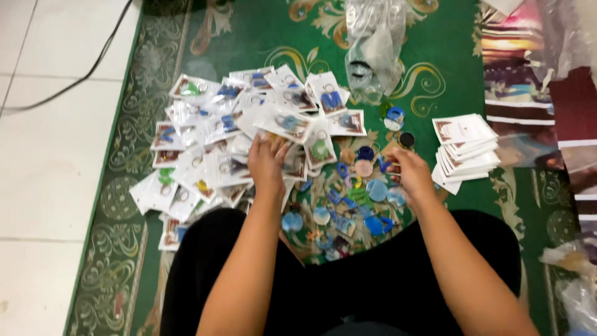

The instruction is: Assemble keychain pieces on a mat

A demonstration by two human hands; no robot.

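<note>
My left hand [266, 163] rests on a heap of small clear packets [211, 146] with key-ring charms inside, its fingers curled over one packet at the heap's right side. My right hand [410, 174] reaches into a scatter of loose coloured charms [354, 199], blue, green and pink, lying on the green carpet [448, 74]; its fingers are bent at the charms' right edge, and whether they hold one is hidden. A stack of white cards [466, 146] lies just right of that hand.
A crumpled clear plastic bag [373, 46] lies at the top centre. White floor tiles [50, 155] with a black cable [87, 68] run along the left. Striped cloth [528, 106] and plastic wrap [578, 292] sit at the right. My black-clad knees fill the bottom.
</note>
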